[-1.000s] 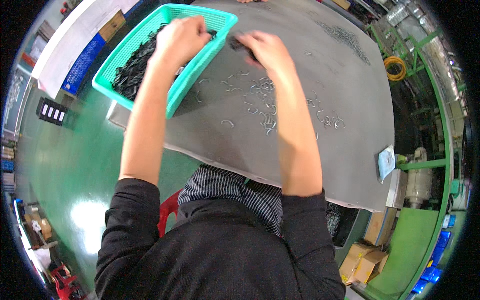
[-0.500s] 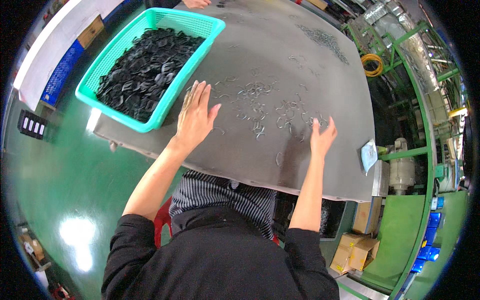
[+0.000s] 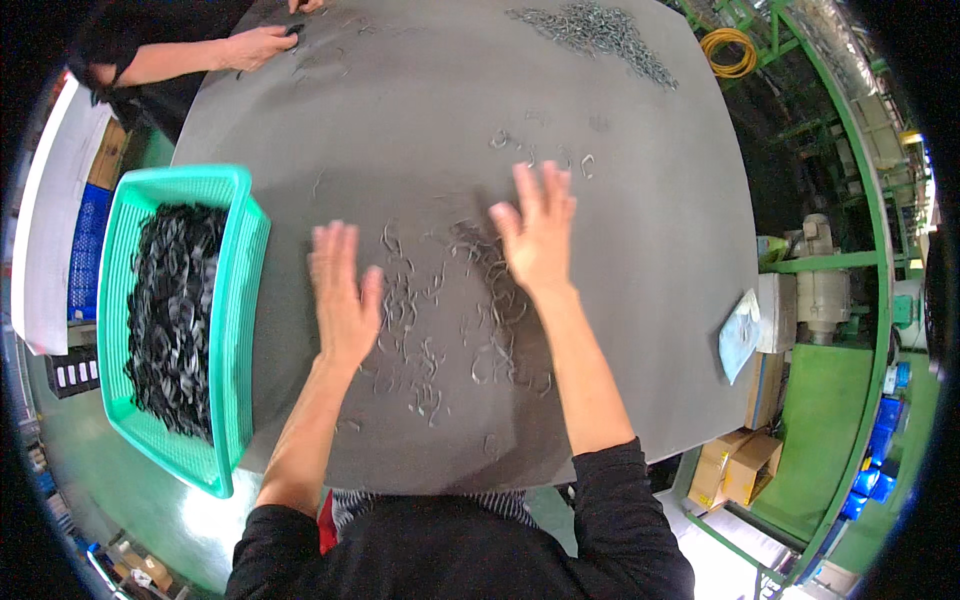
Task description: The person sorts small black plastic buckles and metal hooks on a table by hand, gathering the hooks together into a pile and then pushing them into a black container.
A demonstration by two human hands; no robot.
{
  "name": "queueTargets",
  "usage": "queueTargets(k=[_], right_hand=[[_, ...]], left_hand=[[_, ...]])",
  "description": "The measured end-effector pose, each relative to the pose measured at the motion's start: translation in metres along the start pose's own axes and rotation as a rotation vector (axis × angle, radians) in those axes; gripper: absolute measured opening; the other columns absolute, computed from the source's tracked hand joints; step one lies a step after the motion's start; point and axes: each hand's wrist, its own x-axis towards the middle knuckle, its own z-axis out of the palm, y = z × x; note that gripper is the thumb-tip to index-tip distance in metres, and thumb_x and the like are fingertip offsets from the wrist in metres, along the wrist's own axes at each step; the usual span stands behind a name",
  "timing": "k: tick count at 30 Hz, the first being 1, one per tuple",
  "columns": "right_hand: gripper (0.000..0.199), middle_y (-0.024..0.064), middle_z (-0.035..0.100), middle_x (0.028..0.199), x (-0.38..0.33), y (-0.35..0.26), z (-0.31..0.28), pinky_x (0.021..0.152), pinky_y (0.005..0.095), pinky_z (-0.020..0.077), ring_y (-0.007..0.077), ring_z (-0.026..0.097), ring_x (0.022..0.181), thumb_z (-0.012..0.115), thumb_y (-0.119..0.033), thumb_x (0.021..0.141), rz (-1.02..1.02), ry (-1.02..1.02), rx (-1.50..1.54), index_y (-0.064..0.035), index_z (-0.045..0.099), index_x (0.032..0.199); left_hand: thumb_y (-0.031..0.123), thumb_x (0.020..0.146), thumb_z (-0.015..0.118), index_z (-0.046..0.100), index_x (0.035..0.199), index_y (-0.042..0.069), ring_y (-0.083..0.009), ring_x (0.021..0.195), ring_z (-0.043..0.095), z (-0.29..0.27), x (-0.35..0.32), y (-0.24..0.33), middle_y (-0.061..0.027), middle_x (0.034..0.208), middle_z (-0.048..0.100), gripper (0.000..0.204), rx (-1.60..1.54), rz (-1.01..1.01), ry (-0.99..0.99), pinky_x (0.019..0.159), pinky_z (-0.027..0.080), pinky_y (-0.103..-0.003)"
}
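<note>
My left hand (image 3: 343, 296) lies flat and spread on the grey table (image 3: 400, 120), just right of a green plastic basket (image 3: 236, 330) heaped with dark metal pieces (image 3: 172, 310). My right hand (image 3: 536, 230) is also flat with fingers apart, further out on the table. Between and below both hands lie several small silvery metal hooks (image 3: 440, 330), scattered loosely. Neither hand grips anything.
A second pile of silvery hooks (image 3: 595, 30) sits at the table's far right. Another person's hands (image 3: 255, 45) work at the far left edge. A yellow coil (image 3: 733, 52), a blue cloth (image 3: 740, 335), cardboard boxes (image 3: 738, 468) and green machinery frames flank the right side.
The view has swung so the basket now sits at my left. Both hands moved inward and flattened over the scattered hooks; earlier they were reaching at the basket, then spread wider apart.
</note>
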Motion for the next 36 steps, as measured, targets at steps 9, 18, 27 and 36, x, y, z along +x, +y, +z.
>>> queueTargets(k=[9,18,27,36], right_hand=[[0.059,0.0155,0.031,0.145,0.14,0.102,0.018,0.11,0.0529,0.0143,0.0323,0.024,0.136,0.04,-0.049,0.092,0.055,-0.017,-0.119,-0.0105,0.038,0.137],[0.056,0.014,0.031,0.145,0.142,0.11,-0.03,0.111,0.0464,0.0175,0.0307,0.02,0.138,0.047,-0.039,0.092,0.041,-0.103,0.212,-0.0091,0.034,0.138],[0.062,0.018,0.026,0.146,0.246,0.345,-0.048,0.11,0.0516,0.0147,0.0347,0.019,0.137,0.036,-0.047,0.094,0.566,0.178,-0.086,-0.009,0.026,0.142],[0.064,0.0148,0.029,0.146,0.424,0.362,0.007,0.111,0.0477,0.0107,0.0302,0.022,0.137,0.033,-0.057,0.091,0.358,0.154,0.083,-0.0172,0.032,0.141]], left_hand=[[0.031,0.093,0.044,0.029,0.137,-0.001,-0.0402,0.134,0.022,0.063,0.117,0.013,-0.0233,0.142,0.028,0.057,0.182,-0.072,-0.061,0.108,0.017,-0.053],[0.021,0.096,0.043,0.035,0.134,0.001,-0.0352,0.132,0.03,0.09,0.228,0.043,-0.0191,0.139,0.037,0.044,-0.323,-0.013,-0.087,0.108,0.026,-0.042],[0.041,0.094,0.04,0.032,0.136,0.001,-0.0386,0.136,0.019,0.224,0.433,-0.012,-0.0216,0.143,0.029,0.059,0.03,-0.134,0.055,0.109,0.017,-0.05],[0.058,0.092,0.024,0.028,0.141,0.009,-0.0249,0.138,0.019,0.313,0.593,0.05,-0.0115,0.146,0.029,0.07,0.029,0.016,-0.14,0.111,0.011,-0.047]])
